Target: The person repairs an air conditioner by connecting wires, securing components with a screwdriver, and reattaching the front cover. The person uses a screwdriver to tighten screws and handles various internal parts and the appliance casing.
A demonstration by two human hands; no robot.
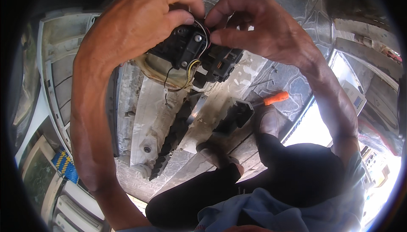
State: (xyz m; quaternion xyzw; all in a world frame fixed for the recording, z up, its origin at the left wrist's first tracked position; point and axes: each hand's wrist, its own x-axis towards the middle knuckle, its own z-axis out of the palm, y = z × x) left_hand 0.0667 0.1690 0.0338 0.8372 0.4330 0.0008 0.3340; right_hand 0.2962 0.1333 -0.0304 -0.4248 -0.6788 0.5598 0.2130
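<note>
My left hand (144,24) has its fingers curled over the top of a black plastic housing (188,45) with two screws, its thumb at the white wire (204,32). Opposite it, my right hand (263,33) bends its fingers in at the same wires, thumb against them beside the housing; the fingertips are partly hidden. Yellow and black wires (192,69) run down from the housing. A second black module (222,64) sits to its right, and both rest on a long, dirty white unit (144,128). A loose-looking dark bracket (237,115) lies lower on it.
An orange-handled screwdriver (275,97) and a thin metal rod (260,83) lie at right, near my foot (268,122). Panels (63,33) line the left, with a blue-and-yellow checked item (65,164). Boards and planks (362,54) stand at right. My dark-trousered legs (296,177) fill the bottom.
</note>
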